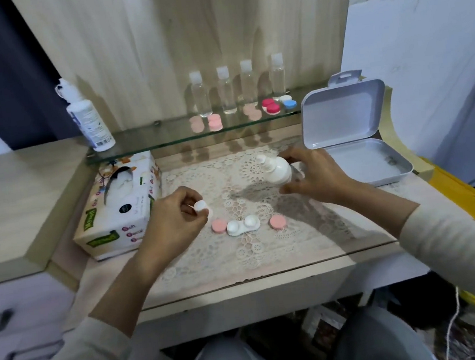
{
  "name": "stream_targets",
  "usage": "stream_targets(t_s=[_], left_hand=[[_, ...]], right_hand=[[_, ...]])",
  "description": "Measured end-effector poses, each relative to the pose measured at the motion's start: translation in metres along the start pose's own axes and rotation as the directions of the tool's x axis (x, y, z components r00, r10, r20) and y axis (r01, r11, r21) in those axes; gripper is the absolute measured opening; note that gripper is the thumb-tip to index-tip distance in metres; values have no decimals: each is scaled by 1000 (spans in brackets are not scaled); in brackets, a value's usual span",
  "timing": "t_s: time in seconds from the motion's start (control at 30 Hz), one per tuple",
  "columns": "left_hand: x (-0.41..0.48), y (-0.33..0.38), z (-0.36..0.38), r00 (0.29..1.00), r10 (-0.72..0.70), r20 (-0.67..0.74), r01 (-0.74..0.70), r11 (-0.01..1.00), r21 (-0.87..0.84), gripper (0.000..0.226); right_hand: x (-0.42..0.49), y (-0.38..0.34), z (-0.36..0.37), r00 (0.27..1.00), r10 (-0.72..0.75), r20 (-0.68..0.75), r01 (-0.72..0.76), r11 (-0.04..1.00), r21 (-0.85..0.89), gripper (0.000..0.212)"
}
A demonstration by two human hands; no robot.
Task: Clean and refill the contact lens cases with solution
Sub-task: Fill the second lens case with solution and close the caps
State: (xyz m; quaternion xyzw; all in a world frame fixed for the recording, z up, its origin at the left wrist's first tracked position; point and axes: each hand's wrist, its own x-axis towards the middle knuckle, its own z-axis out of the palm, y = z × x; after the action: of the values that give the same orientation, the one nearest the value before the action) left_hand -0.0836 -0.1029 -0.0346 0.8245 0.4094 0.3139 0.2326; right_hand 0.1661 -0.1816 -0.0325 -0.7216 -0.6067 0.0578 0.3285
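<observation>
White plastic lens case [243,226], both wells uncapped, on lace mat [262,200] at mid-desk, between two pink caps: left pink cap [219,226] touching or just beside one end, right pink cap [277,222] a little apart from the other.

Right hand [315,175]: fingers wrapped round white solution bottle [278,169], held tilted, nozzle toward the left, above the mat and behind the case. Left hand [172,216]: fingertips pinched narrow on small white cap [201,206], probably off the bottle; not confirmed.

Handling, judged: case very light, rigid, smooth; likely to skate or tip on uneven lace if nudged by the nozzle. Best held at the narrow bridge between wells, or pinned by one edge. Bottle soft-walled, light; gentle squeeze advised, overfill likely to wet the lace. Pink caps small, apt to roll.

Surface: pale wood-grain desk [241,277], lace apparently under a glass sheet. Tissue box [120,205] at left. Open white tin [353,143], lid up, at right. Glass shelf [142,137] behind, carrying large labelled bottle [89,119], four clear bottles [238,91], further coloured cases [272,106]. Wood panel backing, pale wall at right, dark curtain at left. Lighting dim, edges blurred.
</observation>
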Motion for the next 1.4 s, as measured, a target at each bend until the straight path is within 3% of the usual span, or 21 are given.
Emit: stream_targets(t_s=[0.13,0.37,0.43,0.53,0.63,0.87,1.4], left_hand=[[-18,-19,-9,1000,-15,9,13,994,111,18],[-30,-35,-4,999,-36,28,33,993,116,27],[-31,-38,-1,999,41,9,-42,984,173,37],[-30,-33,3,954,300,-7,-281,902,328,39],[-28,-21,17,912,401,80,-406,866,293,35],[-31,-19,46,974,218,66,-226,959,170,45],[-29,-25,50,979,202,-15,-195,961,196,28]], right_hand=[[-1,-2,11,994,-106,4,106,992,-65,55],[2,2,28,972,-233,34,235,954,-184,55],[3,4,32,966,-256,46,260,944,-202,55],[3,5,35,956,-286,64,293,913,-283,56],[2,3,33,946,-316,78,323,884,-337,57],[3,4,34,908,-401,122,417,830,-371,58],[10,-4,37,805,-590,69,553,701,-450,63]])
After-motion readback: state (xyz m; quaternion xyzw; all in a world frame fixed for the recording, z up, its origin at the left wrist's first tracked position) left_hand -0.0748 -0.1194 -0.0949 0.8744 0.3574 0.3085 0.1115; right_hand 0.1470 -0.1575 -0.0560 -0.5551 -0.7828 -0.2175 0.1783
